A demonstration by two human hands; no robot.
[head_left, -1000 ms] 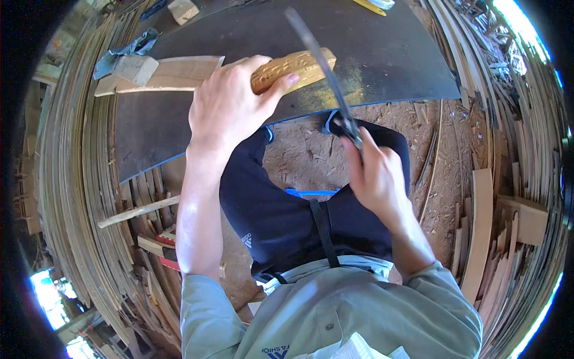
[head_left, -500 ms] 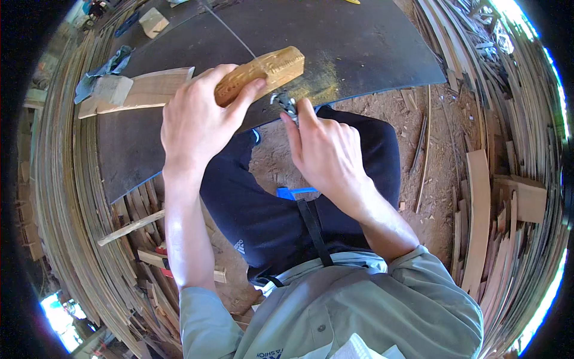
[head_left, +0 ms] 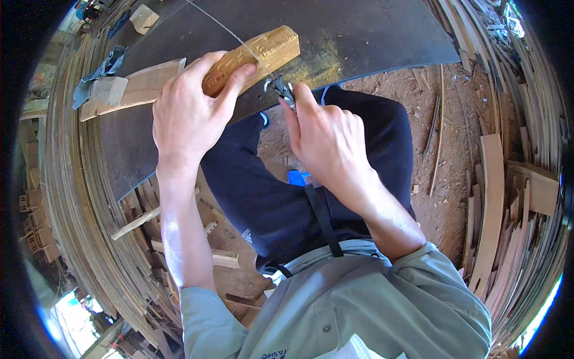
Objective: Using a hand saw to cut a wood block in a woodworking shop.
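My left hand (head_left: 185,116) grips a yellowish, rough-surfaced wooden block (head_left: 278,51) above the dark board (head_left: 388,36), thumb on its near side, fingers curled round its end. My right hand (head_left: 329,140) is closed on the dark metal handle (head_left: 281,90) of a long, thin saw-like blade (head_left: 215,24), which runs diagonally across the block toward the upper left. Yellow dust lies on the board beside the block. Just left of my left hand are a pale wooden block (head_left: 107,91) and a flat plank (head_left: 152,81).
A crumpled grey-blue sheet (head_left: 89,81) and a small wood cube (head_left: 143,19) lie on the board. Long strips of timber (head_left: 78,209) are stacked on the left, and more planks (head_left: 490,209) on the right. My legs are under the board's near edge; wood scraps litter the dirt floor.
My right hand has moved up and left, and the blade now slants across the block instead of standing to its right. My left hand and the block have shifted left.
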